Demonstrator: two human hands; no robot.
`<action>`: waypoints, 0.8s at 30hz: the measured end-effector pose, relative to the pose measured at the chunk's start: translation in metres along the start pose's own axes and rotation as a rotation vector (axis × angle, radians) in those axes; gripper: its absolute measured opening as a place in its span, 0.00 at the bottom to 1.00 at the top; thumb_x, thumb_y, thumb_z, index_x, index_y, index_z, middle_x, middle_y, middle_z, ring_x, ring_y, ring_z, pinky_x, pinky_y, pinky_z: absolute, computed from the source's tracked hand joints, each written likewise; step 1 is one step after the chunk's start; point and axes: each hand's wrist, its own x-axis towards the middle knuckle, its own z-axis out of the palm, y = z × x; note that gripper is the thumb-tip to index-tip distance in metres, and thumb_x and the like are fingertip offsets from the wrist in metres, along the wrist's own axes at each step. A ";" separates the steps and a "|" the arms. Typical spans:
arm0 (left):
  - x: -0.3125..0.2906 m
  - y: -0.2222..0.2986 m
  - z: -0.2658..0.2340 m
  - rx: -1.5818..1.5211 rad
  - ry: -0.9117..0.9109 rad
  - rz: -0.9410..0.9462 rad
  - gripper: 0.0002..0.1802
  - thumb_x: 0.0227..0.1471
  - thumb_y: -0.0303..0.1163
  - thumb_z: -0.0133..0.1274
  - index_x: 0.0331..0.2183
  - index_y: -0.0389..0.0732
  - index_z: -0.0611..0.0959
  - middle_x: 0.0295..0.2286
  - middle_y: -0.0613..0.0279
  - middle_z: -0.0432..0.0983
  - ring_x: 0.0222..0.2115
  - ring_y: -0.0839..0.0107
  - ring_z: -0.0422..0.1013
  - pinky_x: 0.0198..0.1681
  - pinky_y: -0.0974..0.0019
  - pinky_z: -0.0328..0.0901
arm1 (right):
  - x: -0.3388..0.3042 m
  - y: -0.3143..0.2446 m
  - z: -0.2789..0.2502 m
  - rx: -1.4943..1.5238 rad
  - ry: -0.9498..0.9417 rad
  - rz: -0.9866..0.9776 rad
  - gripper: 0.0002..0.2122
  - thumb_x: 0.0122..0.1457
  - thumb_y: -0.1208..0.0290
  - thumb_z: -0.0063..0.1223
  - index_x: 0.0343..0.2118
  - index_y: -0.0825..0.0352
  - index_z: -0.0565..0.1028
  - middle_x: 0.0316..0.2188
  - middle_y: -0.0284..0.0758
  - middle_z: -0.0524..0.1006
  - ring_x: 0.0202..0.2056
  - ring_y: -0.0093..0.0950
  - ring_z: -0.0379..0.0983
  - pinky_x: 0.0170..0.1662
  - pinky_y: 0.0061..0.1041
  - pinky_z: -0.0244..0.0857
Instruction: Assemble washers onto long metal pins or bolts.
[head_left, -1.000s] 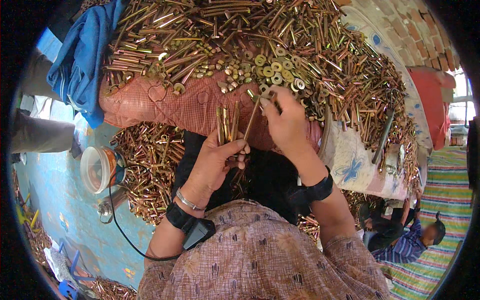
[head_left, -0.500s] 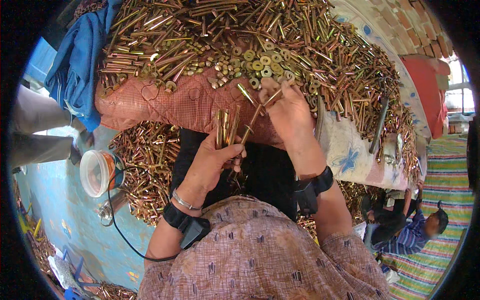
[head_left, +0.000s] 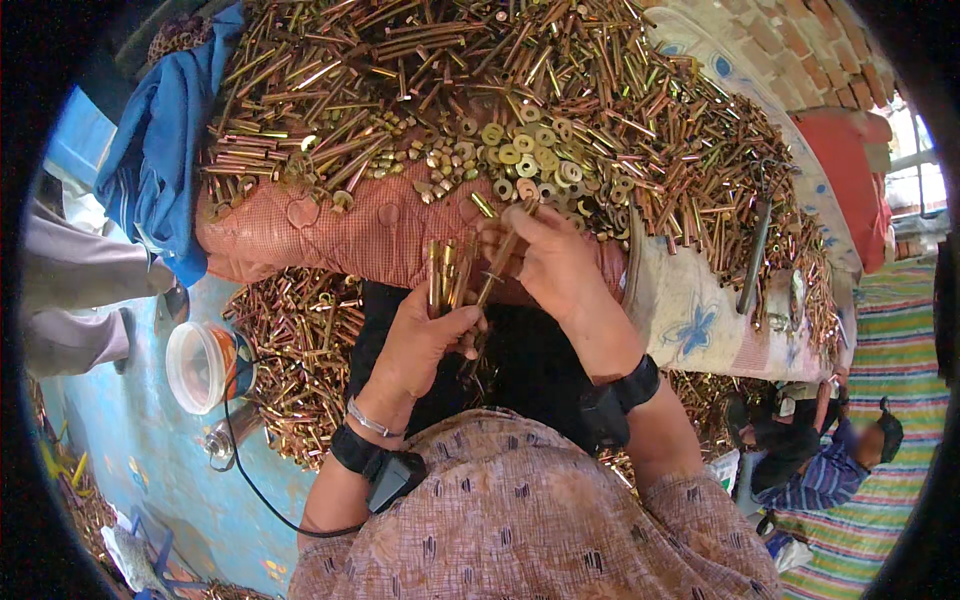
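Note:
Low over my lap, my left hand (head_left: 425,335) is closed around several brass-coloured metal sleeves (head_left: 434,285), which stand upright above its thumb. The same hand pinches a slanting bolt (head_left: 485,294) with a washer (head_left: 491,277) around it. My right hand (head_left: 565,270) is closed on a brownish metal rod or tube (head_left: 508,250), in line with the bolt's upper end; its exact kind is blurred. Just beyond these fingers lie loose flat washers (head_left: 525,165) and small rounded nuts (head_left: 450,165) on a red checked quilted cloth (head_left: 380,215).
Heaps of loose bolts (head_left: 450,50) cover the far side and right. A dark metal bar (head_left: 755,255) lies at the right. A clear plastic tub (head_left: 195,368) and more bolts (head_left: 300,350) are at the left. People are at left (head_left: 85,275) and right (head_left: 820,475).
My right hand has come down and left, bringing its rod or tube from crossing the bolt's tip into line with it. The left hand keeps its hold on the sleeves and bolt.

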 end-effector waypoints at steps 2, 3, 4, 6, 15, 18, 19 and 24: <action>0.000 0.002 0.002 -0.135 0.003 0.011 0.14 0.48 0.25 0.52 0.39 0.39 0.70 0.23 0.64 0.72 0.22 0.77 0.69 0.22 0.75 0.66 | -0.006 0.000 0.003 -0.207 0.052 0.010 0.07 0.54 0.70 0.50 0.32 0.67 0.71 0.28 0.33 0.74 0.29 0.23 0.70 0.33 0.22 0.64; 0.000 0.005 0.005 -0.133 0.002 0.014 0.14 0.48 0.25 0.52 0.39 0.39 0.70 0.23 0.64 0.72 0.22 0.77 0.69 0.22 0.75 0.66 | -0.008 0.001 0.005 -0.207 0.050 0.006 0.07 0.54 0.70 0.50 0.32 0.67 0.71 0.28 0.33 0.74 0.29 0.23 0.70 0.33 0.22 0.64; -0.002 0.010 0.010 -0.239 0.037 -0.022 0.14 0.48 0.25 0.52 0.39 0.40 0.70 0.24 0.64 0.72 0.22 0.77 0.69 0.22 0.75 0.66 | -0.011 0.001 0.009 -0.269 0.012 0.015 0.07 0.54 0.70 0.50 0.31 0.68 0.71 0.27 0.33 0.73 0.28 0.23 0.70 0.33 0.22 0.64; 0.000 0.011 0.016 -0.344 0.067 -0.055 0.14 0.48 0.26 0.52 0.39 0.41 0.70 0.24 0.64 0.72 0.22 0.77 0.69 0.22 0.75 0.66 | -0.013 0.004 0.016 -0.341 -0.032 0.005 0.07 0.55 0.70 0.50 0.29 0.69 0.71 0.26 0.32 0.73 0.25 0.22 0.70 0.31 0.20 0.65; 0.013 0.007 0.001 -0.452 -0.060 -0.092 0.16 0.46 0.22 0.51 0.40 0.38 0.71 0.27 0.59 0.73 0.22 0.74 0.68 0.23 0.74 0.66 | 0.017 -0.012 0.017 -1.059 0.035 -0.403 0.09 0.54 0.68 0.48 0.29 0.71 0.71 0.21 0.37 0.70 0.25 0.24 0.65 0.31 0.24 0.60; 0.016 0.010 -0.001 -0.452 0.004 -0.112 0.16 0.46 0.21 0.51 0.40 0.36 0.72 0.28 0.59 0.72 0.24 0.72 0.69 0.28 0.69 0.71 | 0.063 -0.037 0.006 -1.245 0.132 -0.686 0.08 0.52 0.71 0.47 0.31 0.72 0.71 0.25 0.43 0.72 0.29 0.36 0.69 0.34 0.29 0.62; 0.017 0.010 -0.002 -0.452 0.007 -0.110 0.16 0.46 0.21 0.51 0.40 0.36 0.72 0.28 0.59 0.72 0.24 0.72 0.69 0.28 0.69 0.71 | 0.082 -0.043 0.002 -1.347 0.179 -0.769 0.08 0.51 0.72 0.47 0.31 0.72 0.71 0.27 0.45 0.72 0.31 0.41 0.69 0.36 0.31 0.63; 0.020 0.011 -0.003 -0.432 -0.020 -0.137 0.18 0.45 0.21 0.50 0.42 0.35 0.72 0.28 0.62 0.72 0.27 0.72 0.70 0.30 0.69 0.70 | 0.146 -0.067 -0.011 -1.672 0.276 -0.865 0.10 0.49 0.72 0.50 0.33 0.71 0.72 0.31 0.47 0.72 0.36 0.46 0.68 0.40 0.37 0.62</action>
